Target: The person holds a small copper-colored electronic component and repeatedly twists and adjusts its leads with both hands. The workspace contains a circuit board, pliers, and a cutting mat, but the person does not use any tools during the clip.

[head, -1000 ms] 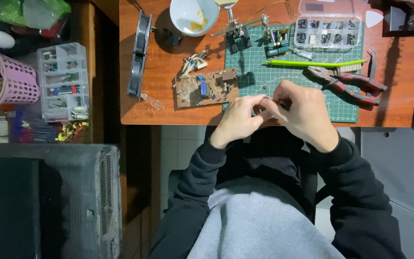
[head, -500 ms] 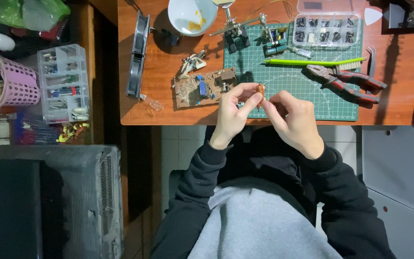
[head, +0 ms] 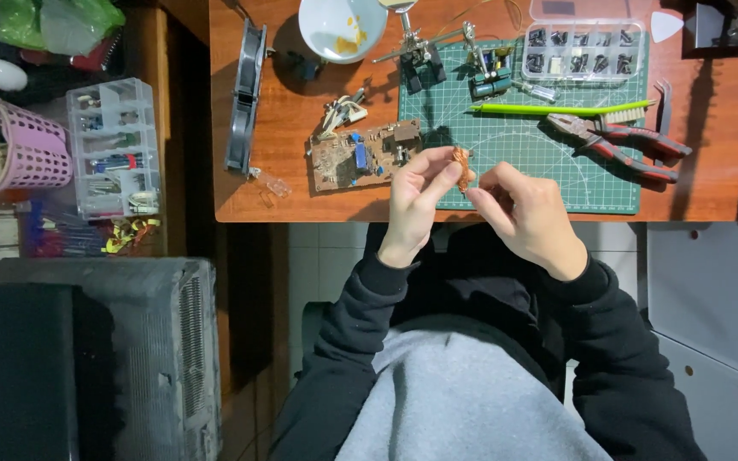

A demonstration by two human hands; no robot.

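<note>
My left hand (head: 413, 198) and my right hand (head: 524, 213) meet over the near edge of the green cutting mat (head: 557, 145). Between their fingertips is a small coil of copper wire (head: 462, 166), pinched from both sides. A brown circuit board (head: 362, 155) lies on the wooden desk (head: 284, 128) just left of my left hand.
Red-handled pliers (head: 621, 138), a green-handled brush (head: 557, 108) and a clear parts box (head: 585, 49) sit on the mat's far side. A helping-hands clamp stand (head: 424, 47), a white bowl (head: 343, 26) and a black fan (head: 243, 98) stand farther left. A plastic drawer organiser (head: 114, 145) and pink basket (head: 19, 149) stand left of the desk.
Both hands have shifted slightly left and the copper coil now shows clearly between the fingertips, where a second ago they were closed together over it.
</note>
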